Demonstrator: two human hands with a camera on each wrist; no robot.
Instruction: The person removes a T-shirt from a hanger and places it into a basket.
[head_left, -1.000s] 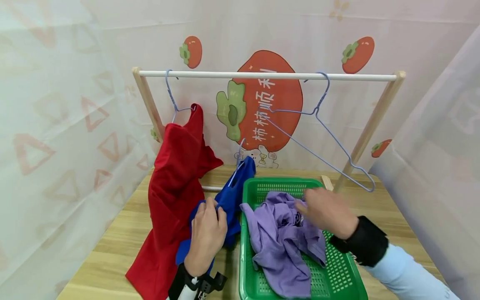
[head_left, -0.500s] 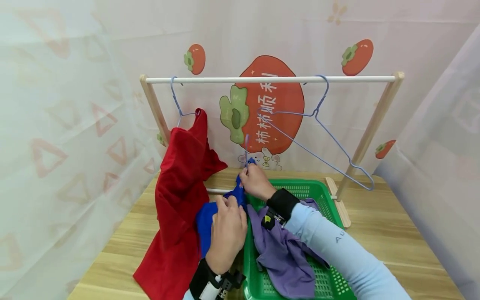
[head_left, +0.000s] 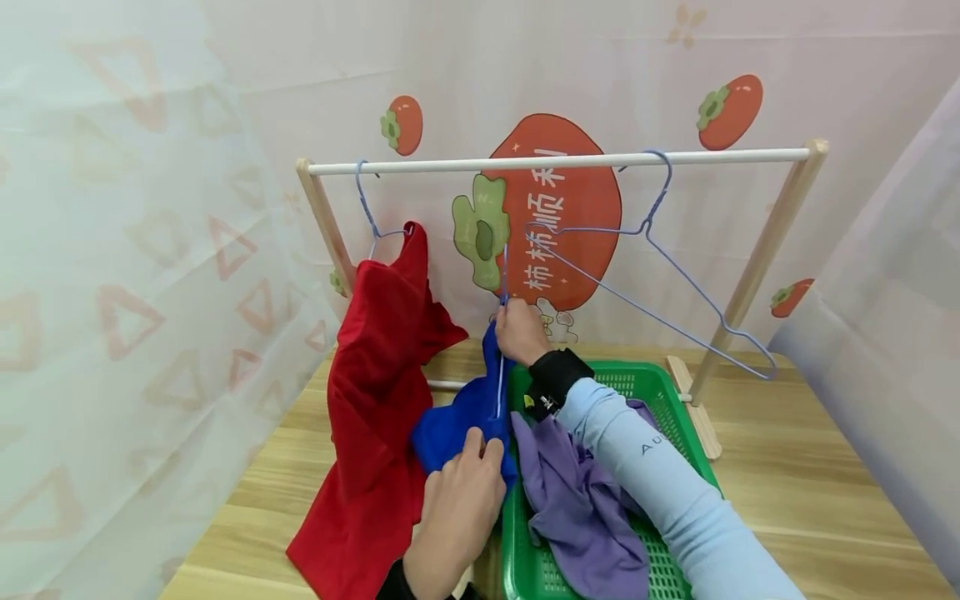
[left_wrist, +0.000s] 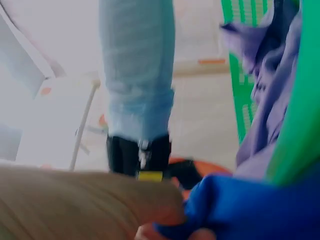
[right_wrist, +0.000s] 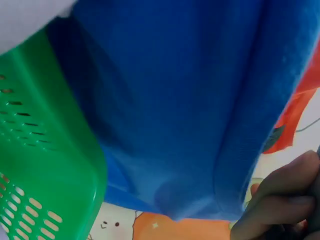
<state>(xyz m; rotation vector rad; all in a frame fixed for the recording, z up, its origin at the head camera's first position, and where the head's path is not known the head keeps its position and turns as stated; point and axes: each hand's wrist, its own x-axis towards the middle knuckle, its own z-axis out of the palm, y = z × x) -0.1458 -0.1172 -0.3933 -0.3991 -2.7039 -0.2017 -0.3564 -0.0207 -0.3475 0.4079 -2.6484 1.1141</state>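
Note:
A blue shirt (head_left: 465, 417) lies between a red garment (head_left: 382, 367) and a green basket (head_left: 510, 542), with a light blue hanger (head_left: 501, 383) running into it. My right hand (head_left: 521, 333) grips that hanger below its upright hook, at the shirt's far end. Nearer to me, my left hand (head_left: 461, 504) pinches the shirt's edge. In the left wrist view, its fingers (left_wrist: 165, 205) close on a fold of blue cloth (left_wrist: 250, 205). Blue fabric (right_wrist: 175, 110) fills most of the right wrist view, beside my curled fingers (right_wrist: 275, 200).
A white rail (head_left: 480, 165) on wooden posts (head_left: 761, 267) spans the back of the table (head_left: 817, 467). From it hang the red garment on its hanger, at left, and a bare hanger (head_left: 648, 229), at right. A crumpled purple garment (head_left: 585, 508) lies in the basket, under my right arm.
My right hand has moved left from over the purple garment and taken hold of the shirt's hanger, which now stands straighter and higher. My left hand has come nearer and to the right.

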